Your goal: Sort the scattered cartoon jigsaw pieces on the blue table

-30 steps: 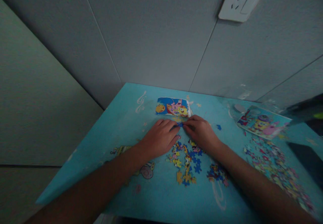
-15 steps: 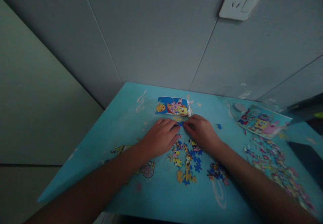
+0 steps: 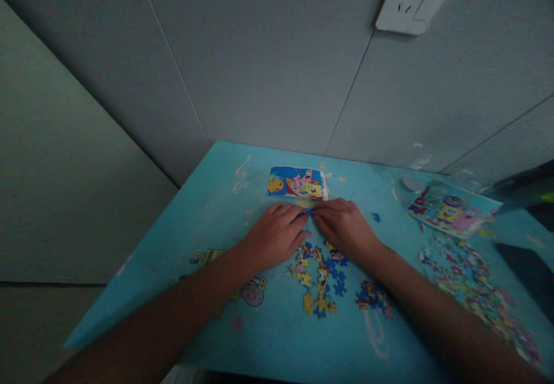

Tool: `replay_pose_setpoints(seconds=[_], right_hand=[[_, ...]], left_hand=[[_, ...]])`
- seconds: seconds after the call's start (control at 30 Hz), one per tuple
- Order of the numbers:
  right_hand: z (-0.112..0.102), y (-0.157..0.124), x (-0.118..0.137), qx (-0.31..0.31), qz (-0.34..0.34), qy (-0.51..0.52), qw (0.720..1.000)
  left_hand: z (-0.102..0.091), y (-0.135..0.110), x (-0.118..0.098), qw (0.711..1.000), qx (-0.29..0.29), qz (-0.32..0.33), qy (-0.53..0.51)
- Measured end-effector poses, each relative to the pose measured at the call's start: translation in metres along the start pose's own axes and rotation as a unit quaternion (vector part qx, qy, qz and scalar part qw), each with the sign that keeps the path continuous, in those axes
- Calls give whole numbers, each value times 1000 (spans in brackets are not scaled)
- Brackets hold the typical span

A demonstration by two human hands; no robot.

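Observation:
My left hand (image 3: 277,231) and my right hand (image 3: 345,226) meet near the middle of the table, fingertips pinched on small blue puzzle pieces (image 3: 309,212). The fingers cover most of those pieces, so I cannot tell whether they are joined. Just beyond lies the reference picture card (image 3: 296,183), with cartoon figures on blue. Below my hands spreads a cluster of loose and partly joined puzzle pieces (image 3: 321,280) in yellow, blue and pink. A smaller pile of dark blue and reddish pieces (image 3: 373,296) sits beside my right forearm. One blue piece (image 3: 376,217) lies alone to the right.
The light blue table (image 3: 208,191) stands against a grey wall. On the right lie a second cartoon picture (image 3: 453,208), a round whitish lid (image 3: 411,185), a large spread of mixed puzzle pieces (image 3: 476,286) and a dark flat object (image 3: 528,277).
My right hand's fingers have flattened and closed in slightly toward the left over the blue pieces. My left hand has hardly moved.

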State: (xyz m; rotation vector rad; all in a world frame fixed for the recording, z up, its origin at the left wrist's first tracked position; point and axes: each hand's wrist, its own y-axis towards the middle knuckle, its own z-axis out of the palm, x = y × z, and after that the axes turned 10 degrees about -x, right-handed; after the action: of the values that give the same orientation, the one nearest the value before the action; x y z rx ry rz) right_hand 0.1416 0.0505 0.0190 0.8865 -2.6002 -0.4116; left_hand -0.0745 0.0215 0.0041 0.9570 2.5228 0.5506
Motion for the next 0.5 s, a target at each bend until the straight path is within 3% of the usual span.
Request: replay_pose_setpoints(seconds=[0.33,0.5], right_hand=[[-10,0,-2,27,-31,10,999],[-27,-7,-25,-47,28,26,998]], left_hand=[[4,0,1,1000,0,-6,4],[5,1,3,1000,-2,4,9]])
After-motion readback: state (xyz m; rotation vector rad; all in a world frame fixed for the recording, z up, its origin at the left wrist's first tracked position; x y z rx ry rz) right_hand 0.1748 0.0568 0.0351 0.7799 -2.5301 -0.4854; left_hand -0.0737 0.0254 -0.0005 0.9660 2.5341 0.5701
